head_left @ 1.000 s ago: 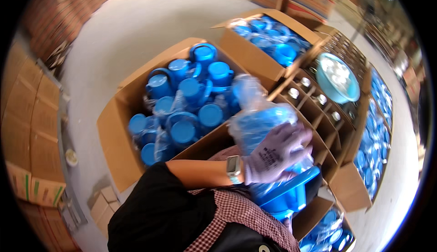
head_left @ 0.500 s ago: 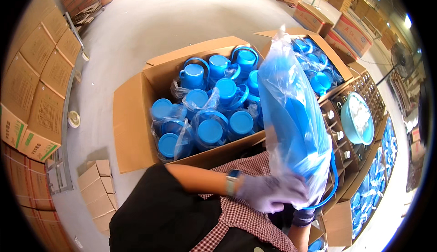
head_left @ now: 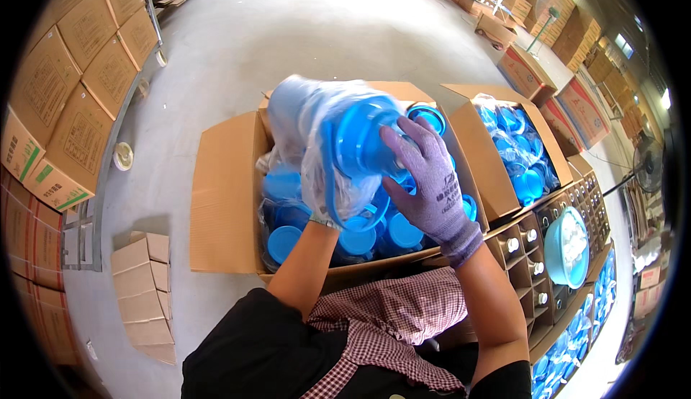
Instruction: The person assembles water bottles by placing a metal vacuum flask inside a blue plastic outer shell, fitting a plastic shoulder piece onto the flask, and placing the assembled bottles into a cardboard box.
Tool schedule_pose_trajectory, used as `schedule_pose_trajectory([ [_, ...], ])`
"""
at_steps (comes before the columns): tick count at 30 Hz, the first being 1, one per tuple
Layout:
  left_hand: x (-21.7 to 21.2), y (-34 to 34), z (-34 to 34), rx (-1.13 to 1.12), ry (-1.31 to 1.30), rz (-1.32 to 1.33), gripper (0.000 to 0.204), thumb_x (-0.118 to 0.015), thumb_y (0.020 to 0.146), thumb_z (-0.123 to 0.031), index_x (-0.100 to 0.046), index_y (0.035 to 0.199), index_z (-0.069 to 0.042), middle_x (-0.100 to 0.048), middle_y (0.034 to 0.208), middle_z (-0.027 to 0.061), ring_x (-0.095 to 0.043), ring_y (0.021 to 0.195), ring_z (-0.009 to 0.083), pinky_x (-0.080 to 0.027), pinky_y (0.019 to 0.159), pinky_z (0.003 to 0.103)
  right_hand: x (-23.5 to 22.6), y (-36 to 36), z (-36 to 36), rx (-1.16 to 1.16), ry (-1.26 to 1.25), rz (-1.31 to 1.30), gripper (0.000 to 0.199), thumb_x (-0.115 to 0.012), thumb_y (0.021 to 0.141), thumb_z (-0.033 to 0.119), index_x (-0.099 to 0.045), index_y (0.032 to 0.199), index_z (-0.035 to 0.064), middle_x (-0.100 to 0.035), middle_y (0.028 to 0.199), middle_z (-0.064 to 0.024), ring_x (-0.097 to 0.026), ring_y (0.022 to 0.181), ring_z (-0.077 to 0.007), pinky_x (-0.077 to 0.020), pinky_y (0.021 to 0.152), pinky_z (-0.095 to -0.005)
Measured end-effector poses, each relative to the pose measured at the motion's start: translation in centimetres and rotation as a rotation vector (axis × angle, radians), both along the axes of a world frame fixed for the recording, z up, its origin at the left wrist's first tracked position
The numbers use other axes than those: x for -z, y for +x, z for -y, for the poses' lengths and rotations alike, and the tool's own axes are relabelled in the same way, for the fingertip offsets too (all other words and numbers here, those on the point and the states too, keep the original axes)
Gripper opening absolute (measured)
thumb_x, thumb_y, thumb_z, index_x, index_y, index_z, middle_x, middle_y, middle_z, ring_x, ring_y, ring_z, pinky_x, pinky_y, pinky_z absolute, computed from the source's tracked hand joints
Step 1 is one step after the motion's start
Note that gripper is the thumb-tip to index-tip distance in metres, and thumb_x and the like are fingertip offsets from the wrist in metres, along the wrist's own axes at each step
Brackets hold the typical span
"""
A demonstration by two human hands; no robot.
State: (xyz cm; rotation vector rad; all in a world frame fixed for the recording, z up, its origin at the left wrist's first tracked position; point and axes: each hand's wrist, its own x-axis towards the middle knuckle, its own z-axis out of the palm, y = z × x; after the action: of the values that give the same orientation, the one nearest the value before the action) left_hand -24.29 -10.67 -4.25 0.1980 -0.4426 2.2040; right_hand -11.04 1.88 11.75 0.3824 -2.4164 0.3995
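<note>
A blue thermos flask (head_left: 360, 136) with a carrying handle is tilted sideways above the near carton (head_left: 224, 197), its clear plastic bag (head_left: 311, 104) bunched around the body. My gloved left hand (head_left: 317, 208) grips the flask from below, its fingers mostly covered by plastic. With fingers curved around the lid end, my purple-gloved right hand (head_left: 428, 176) holds the flask from the right. Below, several bagged flasks with round blue lids (head_left: 286, 243) stand upright in the carton, partly hidden by my hands and the held one.
To the right, another open carton (head_left: 461, 136) holds blue flasks. Nearer stand a divided crate of bottles (head_left: 529, 255) and a turquoise basin (head_left: 551, 251) of white pieces. Stacked cartons (head_left: 79, 132) line the left, and folded cardboard (head_left: 144, 291) lies on the floor.
The bagged flask has swung from upright on my right to tilted over the near carton. My right hand has moved up to its lid end, my left hand beneath it.
</note>
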Motion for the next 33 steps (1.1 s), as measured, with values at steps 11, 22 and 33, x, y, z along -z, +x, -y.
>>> schedule_pose_trajectory([
  [11,5.3,-9.9,-6.5,-0.466,-0.048,0.222,0.065,-0.066,0.101,-0.036,-0.042,0.154,-0.008,-0.052,0.153,0.0136,-0.05,0.141,0.0286,-0.045,0.116,0.048,3.4,6.8,-2.8,0.113,-0.136,0.234,0.064,-0.078,0.078,0.002,-0.062,0.139,0.0062,-0.062,0.136,-0.0201,-0.063,0.121,-0.0392,-0.0519,0.102,-0.0464],
  [22,19.0,-19.6,0.3,-0.327,-0.855,0.757,0.07,-0.066,0.097,-0.046,-0.048,0.151,-0.006,-0.051,0.152,0.0163,-0.049,0.14,0.0315,-0.045,0.115,0.049,9.6,19.6,-8.1,0.427,-0.411,0.419,0.063,-0.073,0.08,-0.003,-0.06,0.141,-0.0004,-0.062,0.133,-0.0197,-0.062,0.126,-0.0348,-0.048,0.111,-0.0406],
  [33,8.2,-16.7,13.9,-0.642,-2.411,-1.738,0.069,-0.07,0.093,-0.051,-0.057,0.148,-0.012,-0.067,0.136,0.0172,-0.067,0.117,0.0379,-0.052,0.105,0.048,12.9,23.6,-6.8,0.434,-0.475,0.476,0.056,-0.074,0.08,0.0,-0.064,0.135,0.0007,-0.065,0.13,-0.0202,-0.064,0.119,-0.0381,-0.0509,0.105,-0.0436],
])
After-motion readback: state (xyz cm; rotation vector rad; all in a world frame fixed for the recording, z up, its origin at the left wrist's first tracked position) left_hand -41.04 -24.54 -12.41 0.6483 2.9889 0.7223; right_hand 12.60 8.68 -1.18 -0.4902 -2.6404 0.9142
